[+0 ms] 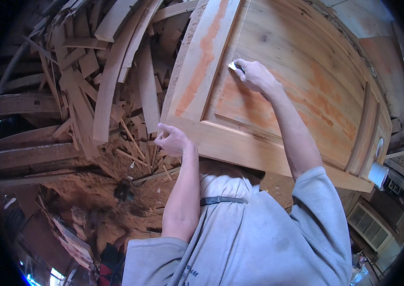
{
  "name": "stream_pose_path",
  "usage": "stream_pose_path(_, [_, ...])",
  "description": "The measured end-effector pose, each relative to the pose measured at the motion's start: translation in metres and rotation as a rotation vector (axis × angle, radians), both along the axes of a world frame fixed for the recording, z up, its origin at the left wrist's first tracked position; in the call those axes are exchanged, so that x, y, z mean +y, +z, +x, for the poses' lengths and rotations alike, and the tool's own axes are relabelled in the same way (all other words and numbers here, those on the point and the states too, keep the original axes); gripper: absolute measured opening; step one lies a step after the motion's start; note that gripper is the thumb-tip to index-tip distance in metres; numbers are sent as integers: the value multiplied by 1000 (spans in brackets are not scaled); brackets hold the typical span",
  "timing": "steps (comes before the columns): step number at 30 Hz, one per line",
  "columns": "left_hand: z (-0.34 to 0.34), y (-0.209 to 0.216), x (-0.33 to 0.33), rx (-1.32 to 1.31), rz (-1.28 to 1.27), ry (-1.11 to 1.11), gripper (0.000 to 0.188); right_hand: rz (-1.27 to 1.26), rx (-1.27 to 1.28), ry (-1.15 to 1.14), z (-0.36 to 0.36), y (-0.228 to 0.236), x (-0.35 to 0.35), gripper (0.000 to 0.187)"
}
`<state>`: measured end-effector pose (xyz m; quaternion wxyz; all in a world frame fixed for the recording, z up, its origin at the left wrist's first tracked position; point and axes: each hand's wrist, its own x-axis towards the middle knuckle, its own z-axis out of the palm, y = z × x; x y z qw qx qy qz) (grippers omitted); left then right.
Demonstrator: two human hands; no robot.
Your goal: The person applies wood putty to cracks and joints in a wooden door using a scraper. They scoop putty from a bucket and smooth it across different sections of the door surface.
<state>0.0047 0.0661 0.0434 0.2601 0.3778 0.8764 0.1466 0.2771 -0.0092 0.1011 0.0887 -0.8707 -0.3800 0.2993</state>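
A wooden panel door (240,135) lies in front of me, its frame and raised centre smeared with orange filler (323,107). My right hand (257,78) is closed around a small scraper (232,66), whose pale blade shows past the fingers by the panel's left edge. Most of its handle is hidden in the grip. Beside the door's near left corner hangs my left hand (175,141), with loosely bent fingers apart and nothing visible in them.
Offcuts and boards (109,86) are heaped left of the door, over sawdust (87,195) on the floor. A white tub (378,174) stands at the door's right end. Further right is a pale slatted frame (369,225).
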Motion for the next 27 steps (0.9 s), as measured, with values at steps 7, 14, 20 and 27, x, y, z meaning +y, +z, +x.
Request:
stream_pose_path(7, [-1,-4,0,-5,39,11,63,-74,-33,52,-8,-2,-1,31])
stream_pose_path(14, [7,3,-1,32,65,5,56,-122,9,207,23,30,-48,33])
stream_pose_path(20, [0,-10,-2,60,100,-26,58,389,-11,-551,-44,-19,-36,44])
stream_pose_path(27, [1,-12,-3,58,88,-3,56,547,-148,-723,-84,-52,15,43])
